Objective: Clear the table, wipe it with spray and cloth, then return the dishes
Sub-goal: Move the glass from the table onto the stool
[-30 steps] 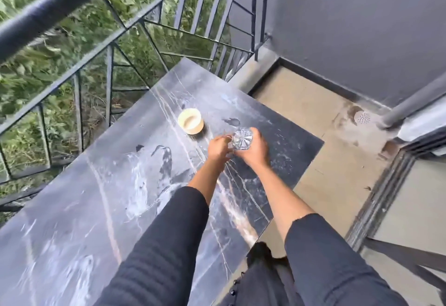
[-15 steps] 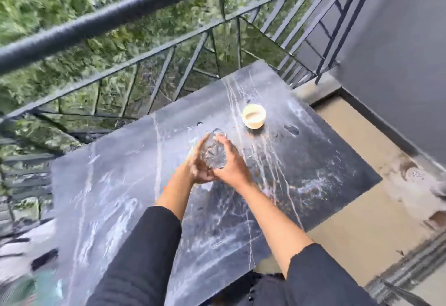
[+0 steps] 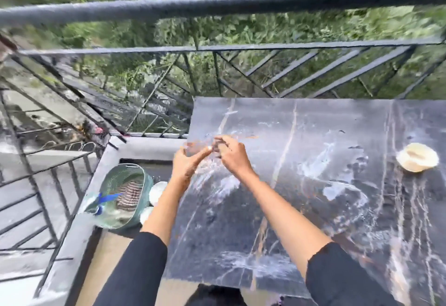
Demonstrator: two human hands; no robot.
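Observation:
A clear cut-glass dish (image 3: 204,145), blurred by motion, is held between both hands above the left edge of the dark marble table (image 3: 313,209). My left hand (image 3: 189,162) cups its near side and my right hand (image 3: 230,154) grips its right side. A cream bowl (image 3: 417,157) sits on the table at the far right. On the floor left of the table stands a green mesh basket (image 3: 144,180) holding a striped cloth (image 3: 129,194) and a spray bottle with a blue nozzle (image 3: 106,199).
White dishes (image 3: 156,192) lie on the floor between basket and table. A black metal railing (image 3: 217,6) runs along the far side and the left, with greenery beyond. A grey ledge (image 3: 79,228) borders the floor at left.
Both hands have carried the glass dish leftward across the table, from beside the cream bowl to the table's left edge. The view has swung left, and the basket has come into sight.

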